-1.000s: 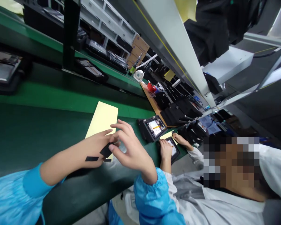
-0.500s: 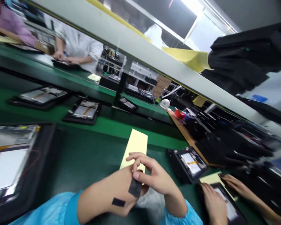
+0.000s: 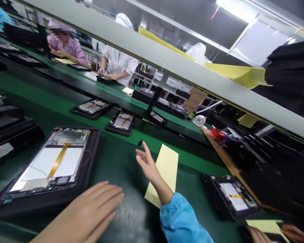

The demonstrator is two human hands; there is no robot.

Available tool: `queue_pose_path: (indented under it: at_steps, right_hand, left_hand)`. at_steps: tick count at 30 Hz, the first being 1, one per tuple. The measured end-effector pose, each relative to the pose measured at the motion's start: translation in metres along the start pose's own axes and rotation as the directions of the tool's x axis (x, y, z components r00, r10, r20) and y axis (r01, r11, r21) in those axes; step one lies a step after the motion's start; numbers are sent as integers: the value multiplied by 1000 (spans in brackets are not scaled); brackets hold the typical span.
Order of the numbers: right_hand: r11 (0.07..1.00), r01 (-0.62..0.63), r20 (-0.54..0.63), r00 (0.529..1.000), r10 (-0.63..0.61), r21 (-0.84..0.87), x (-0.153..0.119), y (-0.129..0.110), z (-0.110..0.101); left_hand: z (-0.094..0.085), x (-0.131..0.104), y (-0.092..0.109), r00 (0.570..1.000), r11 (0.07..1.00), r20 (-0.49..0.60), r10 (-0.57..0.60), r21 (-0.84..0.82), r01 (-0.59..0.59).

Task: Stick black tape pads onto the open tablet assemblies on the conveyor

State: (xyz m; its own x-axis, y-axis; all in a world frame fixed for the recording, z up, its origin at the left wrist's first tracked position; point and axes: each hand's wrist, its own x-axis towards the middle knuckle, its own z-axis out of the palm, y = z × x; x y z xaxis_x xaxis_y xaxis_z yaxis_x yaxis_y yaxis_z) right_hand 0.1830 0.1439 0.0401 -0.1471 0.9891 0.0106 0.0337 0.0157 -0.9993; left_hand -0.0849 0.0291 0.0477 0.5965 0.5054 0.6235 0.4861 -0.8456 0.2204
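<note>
My right hand (image 3: 148, 165), in a blue sleeve, reaches forward past the pale yellow sheet (image 3: 167, 162) on the green bench. A small black tape piece (image 3: 140, 143) clings to the tip of its index finger; the thumb stands apart. My left hand (image 3: 91, 209) is low in the view, palm down with fingers stretched out and nothing in them. No black patch shows on the visible part of it. Just beyond it, an opened tablet (image 3: 58, 158) lies in a black holder, showing its white battery, orange ribbon cable and thin red wire.
More opened tablets lie at the back (image 3: 123, 122) and at the right (image 3: 234, 195). Black cases (image 3: 10, 131) are stacked at the left. A co-worker's hands (image 3: 258, 234) are at the lower right. A pale beam (image 3: 167, 60) crosses overhead.
My hands have parted: the right moved forward from the back of the left with a black tape piece, the left moved down and left. The view has swung left.
</note>
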Motion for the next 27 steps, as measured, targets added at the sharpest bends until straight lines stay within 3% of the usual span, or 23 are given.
queue_pose_path:
  at_steps: [2, 5, 9, 12, 14, 16, 19, 21, 24, 27]
  right_hand:
    - [999, -33, -14, 999, 33, 30, 4, 12, -8]
    - [992, -59, -33, 997, 63, 108, -4, 20, -21]
    - [974, -73, -36, 996, 83, 213, -25, 12, -31]
    - [965, -97, 4, 995, 99, 245, -47, -7, -36]
    - [956, -149, 111, 986, 125, 251, -64, -24, -39]
    - [931, -258, 321, 932, 170, 257, -78, -37, -42]
    - [867, -435, 649, 737, 188, 243, -86, -45, -47]
    - [850, -475, 735, 657, 170, 228, -84, -42, -52]
    - [875, -446, 711, 677, 189, 191, -78, -34, -60]
    - [908, -396, 631, 742, 227, 140, -78, -33, -66]
  left_hand:
    - [9, -9, -8, 989, 994, -101, -105, -11, 104]
    - [47, -3, -15, 941, 947, -152, -302, -164, 277]
    - [107, 37, -31, 804, 800, -203, -559, -386, 459]
    - [128, 75, -54, 782, 732, -140, -607, -482, 482]
    - [129, 97, -68, 806, 722, -81, -586, -503, 474]
    - [122, 114, -74, 835, 711, -8, -551, -529, 464]
    - [107, 132, -62, 861, 643, 149, -486, -607, 467]
    - [96, 137, -46, 860, 560, 257, -441, -670, 488]
    - [80, 132, -21, 830, 390, 385, -404, -748, 537]
    - [71, 115, -7, 763, 76, 543, -352, -795, 601]
